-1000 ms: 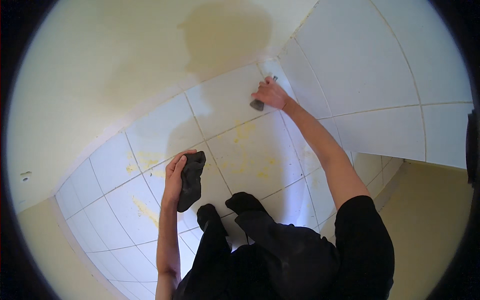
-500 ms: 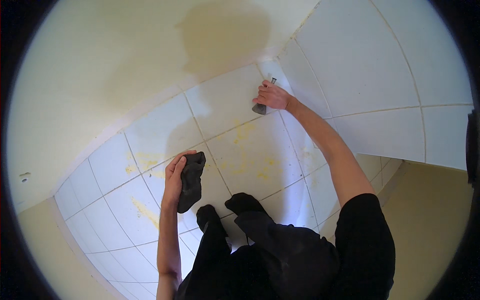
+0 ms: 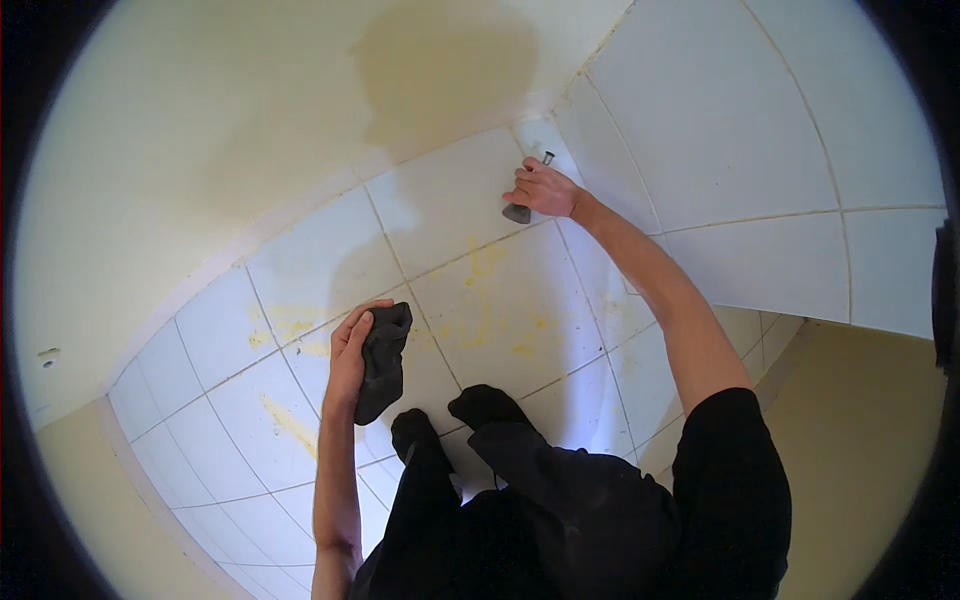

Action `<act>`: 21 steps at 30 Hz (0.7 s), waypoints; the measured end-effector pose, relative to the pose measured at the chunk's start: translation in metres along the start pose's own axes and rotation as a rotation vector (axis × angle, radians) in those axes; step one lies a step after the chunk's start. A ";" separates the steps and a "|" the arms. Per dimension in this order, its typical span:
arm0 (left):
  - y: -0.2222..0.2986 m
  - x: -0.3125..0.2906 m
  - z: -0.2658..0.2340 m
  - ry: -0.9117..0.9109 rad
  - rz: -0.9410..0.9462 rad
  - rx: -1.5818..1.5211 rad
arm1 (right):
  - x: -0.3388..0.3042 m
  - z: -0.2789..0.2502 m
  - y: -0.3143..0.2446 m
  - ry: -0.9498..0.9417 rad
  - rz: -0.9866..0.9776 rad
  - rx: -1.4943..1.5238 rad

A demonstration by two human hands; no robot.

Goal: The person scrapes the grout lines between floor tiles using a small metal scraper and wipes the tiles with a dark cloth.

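My left hand (image 3: 348, 350) is wrapped around a crumpled black cloth (image 3: 381, 365), held above the floor in front of my feet. The cloth hangs upright, with folds along its side. Far ahead, close to the corner of the walls, my right hand (image 3: 545, 188) is closed on a small scraper (image 3: 517, 213). Its flared grey end sticks out below my fingers, toward me. A thin stem with a dark tip shows on the far side of the hand. My palm hides the tool's middle, and whether its flared end touches the tiles I cannot tell.
White floor tiles (image 3: 500, 310) carry yellow smears and small dark specks. A pale wall (image 3: 230, 130) rises ahead and to the left; a tiled surface (image 3: 740, 150) stands at the right. My feet in black socks (image 3: 488, 405) are on the floor near the middle.
My right hand and the scraper have shifted very slightly away from me, toward the corner. The left hand keeps its hold on the cloth, almost unmoved.
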State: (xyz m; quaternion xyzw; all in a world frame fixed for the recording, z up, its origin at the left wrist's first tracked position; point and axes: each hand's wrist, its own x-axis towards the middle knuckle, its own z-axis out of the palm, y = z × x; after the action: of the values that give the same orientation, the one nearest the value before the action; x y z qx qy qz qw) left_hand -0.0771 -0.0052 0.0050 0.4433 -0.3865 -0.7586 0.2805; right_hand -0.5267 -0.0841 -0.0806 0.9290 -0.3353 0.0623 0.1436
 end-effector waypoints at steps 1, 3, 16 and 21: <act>0.001 0.000 0.004 0.007 0.008 0.005 | 0.000 -0.001 0.002 -0.047 -0.102 -0.015; 0.002 0.001 0.005 0.005 -0.003 0.000 | -0.005 0.001 0.013 -0.035 0.020 -0.099; -0.005 -0.008 -0.004 0.063 0.025 -0.018 | 0.019 0.017 -0.004 0.045 -0.118 0.088; -0.006 -0.005 -0.006 0.036 -0.001 0.008 | 0.006 0.015 0.003 0.057 0.000 0.097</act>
State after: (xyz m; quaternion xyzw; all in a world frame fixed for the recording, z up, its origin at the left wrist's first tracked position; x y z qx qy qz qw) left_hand -0.0698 0.0001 0.0003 0.4582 -0.3844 -0.7489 0.2854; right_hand -0.5241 -0.0945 -0.0929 0.9328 -0.3275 0.1047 0.1076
